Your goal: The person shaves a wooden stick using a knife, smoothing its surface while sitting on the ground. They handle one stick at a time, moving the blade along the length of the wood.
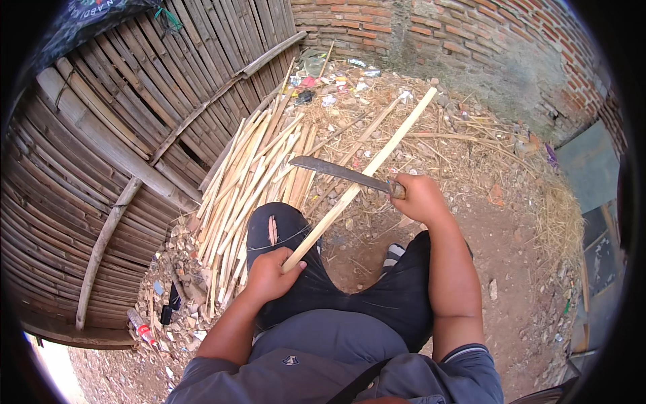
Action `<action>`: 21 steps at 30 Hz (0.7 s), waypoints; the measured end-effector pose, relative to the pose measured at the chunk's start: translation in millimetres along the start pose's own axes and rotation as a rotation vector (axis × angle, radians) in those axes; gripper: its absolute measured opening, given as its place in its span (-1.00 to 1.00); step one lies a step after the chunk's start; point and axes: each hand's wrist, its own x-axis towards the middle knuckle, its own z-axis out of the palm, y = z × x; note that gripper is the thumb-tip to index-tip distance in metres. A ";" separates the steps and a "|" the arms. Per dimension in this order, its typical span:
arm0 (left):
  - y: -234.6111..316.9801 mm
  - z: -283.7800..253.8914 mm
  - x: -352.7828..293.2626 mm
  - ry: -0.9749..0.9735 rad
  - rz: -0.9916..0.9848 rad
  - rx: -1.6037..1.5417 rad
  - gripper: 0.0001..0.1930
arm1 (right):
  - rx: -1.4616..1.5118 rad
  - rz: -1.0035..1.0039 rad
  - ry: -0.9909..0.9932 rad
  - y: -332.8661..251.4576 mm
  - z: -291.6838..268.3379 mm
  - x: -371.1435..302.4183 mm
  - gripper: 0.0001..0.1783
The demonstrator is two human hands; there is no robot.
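Your left hand (273, 276) is wrapped around the near end of a long, flat, pale-yellow bamboo strip (396, 144), which slants up and away. Your right hand (424, 198) is a fist around a short brown handle; its machete with a dark, flat metal blade (333, 170) crosses the strip, contact unclear. Left of the strip lies a loose heap of straight, split bamboo slats (230, 214); beyond its far end, a rough red-brick wall (464, 44).

Free room over right-side dirt (515, 289), strip (342, 204) and machete (340, 172) obstructing ahead
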 end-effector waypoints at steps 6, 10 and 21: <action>0.5 -0.8 -1.6 0.015 0.026 0.016 -0.71 | -0.019 -0.176 -0.053 -11.4 14.3 0.0 -0.71; 4.7 -1.6 -1.5 0.011 0.014 0.003 -0.70 | 0.020 -0.210 -0.031 -4.0 19.9 -0.9 -0.70; 1.7 -0.5 -1.0 -0.003 -0.003 -0.002 -0.70 | 0.025 -0.056 -0.042 -5.0 6.2 -0.8 -0.70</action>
